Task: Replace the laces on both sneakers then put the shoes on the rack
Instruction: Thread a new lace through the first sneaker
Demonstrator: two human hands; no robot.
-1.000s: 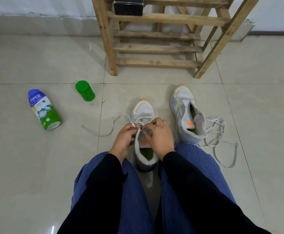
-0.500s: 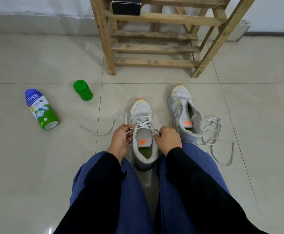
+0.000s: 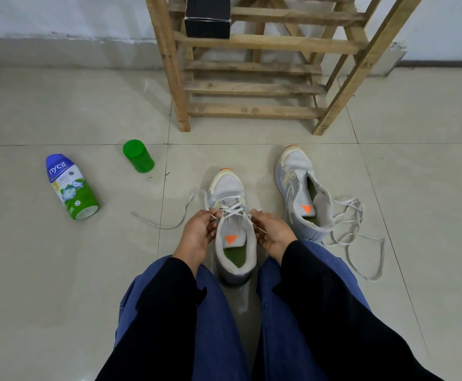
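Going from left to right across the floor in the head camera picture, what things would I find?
Bottle → green cap → left hand → sneaker being laced → right hand → second sneaker → loose lace.

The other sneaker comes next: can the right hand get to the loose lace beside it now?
Probably yes, once the right hand lets go: the loose lace lies on open floor past the other sneaker.

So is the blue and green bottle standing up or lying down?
Lying down. The bottle rests on its side on the floor, with its label facing up.
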